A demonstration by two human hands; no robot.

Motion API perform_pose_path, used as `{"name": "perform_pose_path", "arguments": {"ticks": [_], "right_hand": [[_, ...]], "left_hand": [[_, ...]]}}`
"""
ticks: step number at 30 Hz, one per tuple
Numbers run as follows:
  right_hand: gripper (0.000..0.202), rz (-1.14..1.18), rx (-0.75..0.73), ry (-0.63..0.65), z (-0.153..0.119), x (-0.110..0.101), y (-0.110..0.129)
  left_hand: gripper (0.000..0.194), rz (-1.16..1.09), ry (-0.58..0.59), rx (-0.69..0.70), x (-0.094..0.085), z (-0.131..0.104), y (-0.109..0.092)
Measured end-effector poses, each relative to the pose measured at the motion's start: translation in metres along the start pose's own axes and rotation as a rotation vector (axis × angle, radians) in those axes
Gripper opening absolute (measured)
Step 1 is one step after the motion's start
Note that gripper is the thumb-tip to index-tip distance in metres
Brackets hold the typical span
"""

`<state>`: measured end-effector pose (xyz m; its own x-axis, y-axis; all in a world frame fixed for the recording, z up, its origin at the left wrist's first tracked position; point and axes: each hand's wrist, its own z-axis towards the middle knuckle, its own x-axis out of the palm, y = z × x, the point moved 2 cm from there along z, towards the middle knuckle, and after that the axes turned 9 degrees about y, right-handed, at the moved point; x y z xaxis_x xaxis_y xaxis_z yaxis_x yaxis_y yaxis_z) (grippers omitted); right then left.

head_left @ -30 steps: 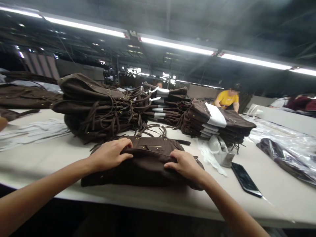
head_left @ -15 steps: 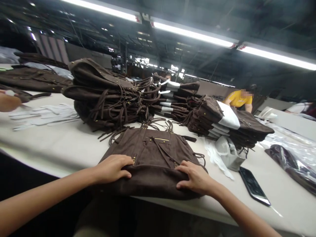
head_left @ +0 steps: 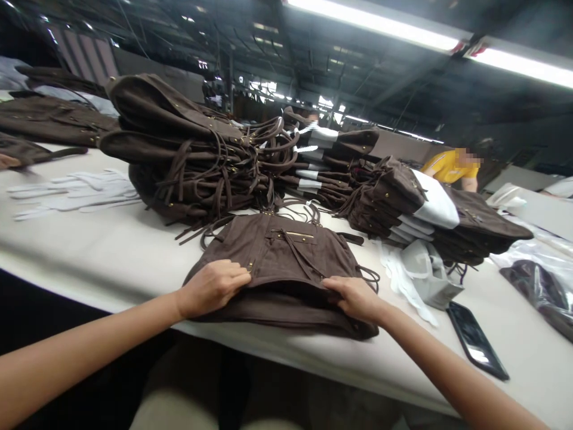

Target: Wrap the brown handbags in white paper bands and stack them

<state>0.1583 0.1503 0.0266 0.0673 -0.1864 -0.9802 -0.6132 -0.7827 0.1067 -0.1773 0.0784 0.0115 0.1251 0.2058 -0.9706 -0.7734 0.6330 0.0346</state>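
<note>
A dark brown handbag (head_left: 286,257) lies flat at the table's near edge, its handles pointing away from me. A zip pocket with long cords shows on its front. My left hand (head_left: 217,288) is closed on the fabric at the bag's lower left. At the lower right my right hand (head_left: 351,297) pinches the same fold. Between the hands the fabric is lifted, with a dark gap beneath it. Fingertips of both hands are partly hidden by the cloth.
Stacked brown bags (head_left: 179,149) stand behind, with another pile (head_left: 389,191) wrapped in white bands at right. White gloves (head_left: 76,191) lie left; a grey pouch (head_left: 430,272) and phone (head_left: 477,340) lie right. A person in yellow (head_left: 447,166) bends over beyond. Another person's hand (head_left: 9,161) shows far left.
Both hands have gone from resting on the bag with fingers spread to gripping its lower fabric and raising it. The view has shifted slightly. The other person's hand at left has drawn back.
</note>
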Motion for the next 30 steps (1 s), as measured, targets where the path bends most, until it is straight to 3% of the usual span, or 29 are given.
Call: {"name": "perform_pose_path", "arguments": {"ticks": [2,6,12,16,19,22,25,30], "right_hand": [[0.04,-0.134,-0.038,-0.128,-0.007,0.022,0.0],[0.049,-0.275,-0.092,-0.377,-0.027,0.056,0.003],[0.059,-0.214,0.004,-0.618,-0.045,0.064,0.002],[0.057,-0.308,0.112,-0.564,-0.057,0.067,-0.003],[0.067,-0.322,0.136,-0.523,-0.063,0.075,-0.008],[0.075,-0.287,0.169,-0.472,-0.067,0.081,-0.011],[0.075,-0.26,0.207,-0.395,-0.073,0.082,-0.005],[0.065,-0.273,0.219,-0.302,-0.085,0.077,0.012]], "left_hand": [[0.025,0.052,-0.059,0.099,0.016,-0.012,-0.002],[0.032,0.118,-0.074,0.096,0.034,-0.041,-0.018],[0.044,0.264,-0.156,0.021,0.037,-0.058,-0.041],[0.051,0.369,-0.204,-0.059,0.035,-0.063,-0.048],[0.052,0.456,-0.152,-0.143,0.036,-0.069,-0.052],[0.056,0.437,-0.092,-0.172,0.037,-0.076,-0.058],[0.061,0.371,-0.105,-0.165,0.036,-0.082,-0.063],[0.052,0.307,-0.128,-0.315,0.041,-0.097,-0.055]]}}
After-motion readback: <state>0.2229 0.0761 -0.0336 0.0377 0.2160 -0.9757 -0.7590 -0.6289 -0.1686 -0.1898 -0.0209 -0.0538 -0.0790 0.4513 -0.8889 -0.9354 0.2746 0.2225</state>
